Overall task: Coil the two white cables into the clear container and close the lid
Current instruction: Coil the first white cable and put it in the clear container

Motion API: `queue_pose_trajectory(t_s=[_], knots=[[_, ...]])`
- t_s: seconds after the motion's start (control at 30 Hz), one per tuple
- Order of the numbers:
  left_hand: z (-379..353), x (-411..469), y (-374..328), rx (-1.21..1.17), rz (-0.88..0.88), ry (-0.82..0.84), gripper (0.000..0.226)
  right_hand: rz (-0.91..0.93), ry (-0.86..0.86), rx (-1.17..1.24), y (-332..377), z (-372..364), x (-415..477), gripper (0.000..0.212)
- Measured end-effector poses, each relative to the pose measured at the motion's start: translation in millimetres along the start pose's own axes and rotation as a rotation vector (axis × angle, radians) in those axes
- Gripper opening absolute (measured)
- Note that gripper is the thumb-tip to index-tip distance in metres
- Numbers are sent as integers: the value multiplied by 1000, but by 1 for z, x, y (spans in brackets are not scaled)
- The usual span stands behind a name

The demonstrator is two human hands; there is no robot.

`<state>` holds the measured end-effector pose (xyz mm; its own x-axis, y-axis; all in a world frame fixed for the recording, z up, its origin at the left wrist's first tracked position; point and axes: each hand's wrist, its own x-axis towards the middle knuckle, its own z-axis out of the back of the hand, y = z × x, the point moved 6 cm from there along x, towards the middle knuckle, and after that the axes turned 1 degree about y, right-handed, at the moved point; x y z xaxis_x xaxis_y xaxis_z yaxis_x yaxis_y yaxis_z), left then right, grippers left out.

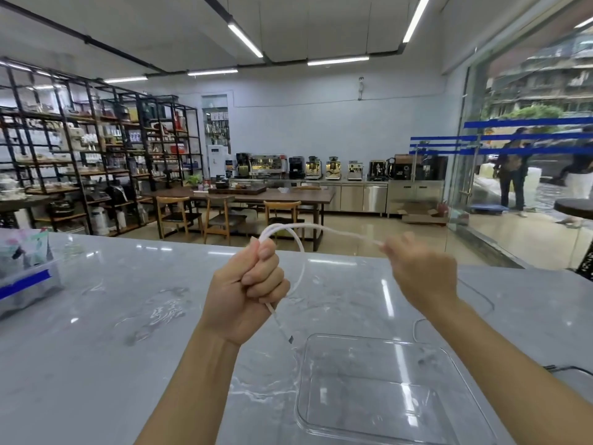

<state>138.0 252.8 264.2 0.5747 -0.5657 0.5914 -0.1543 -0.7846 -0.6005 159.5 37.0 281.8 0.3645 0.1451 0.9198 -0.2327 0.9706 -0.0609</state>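
Winding the first cable in mid-air

Gripping a white cable point(298, 252) in a fist, the left hand point(247, 290) serves as the anchor: loops gather at its top while a short tail with a connector hangs below it, free of the counter point(128, 316). The right hand point(423, 274) pinches the same cable between fingertips a little way along, holding the run taut so the next turn should lay evenly rather than kink. Both hands work raised above the counter, likely to keep the slack off the marble. The container point(385, 396) sits open and empty just below the hands, near enough to drop the coil straight in. A thin line, probably the second cable point(481, 295), lies on the counter beyond the right wrist. No lid can be made out with certainty.
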Motion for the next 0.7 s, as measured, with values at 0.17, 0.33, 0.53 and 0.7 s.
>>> queue_pose_trajectory(t_s=[0.17,0.33,0.53,0.7], knots=[[34,-1,1,-185,-81,-2,52,173,213,150,16,-41,-53,13],[63,-11,-12,-230,-155,-86,62,175,97,438,7,-14,-57,17],[65,-6,14,-41,-126,-398,54,486,425,426,49,-8,-50,8],[60,-1,36,162,-39,-575,34,429,457,715,78,20,-33,19]])
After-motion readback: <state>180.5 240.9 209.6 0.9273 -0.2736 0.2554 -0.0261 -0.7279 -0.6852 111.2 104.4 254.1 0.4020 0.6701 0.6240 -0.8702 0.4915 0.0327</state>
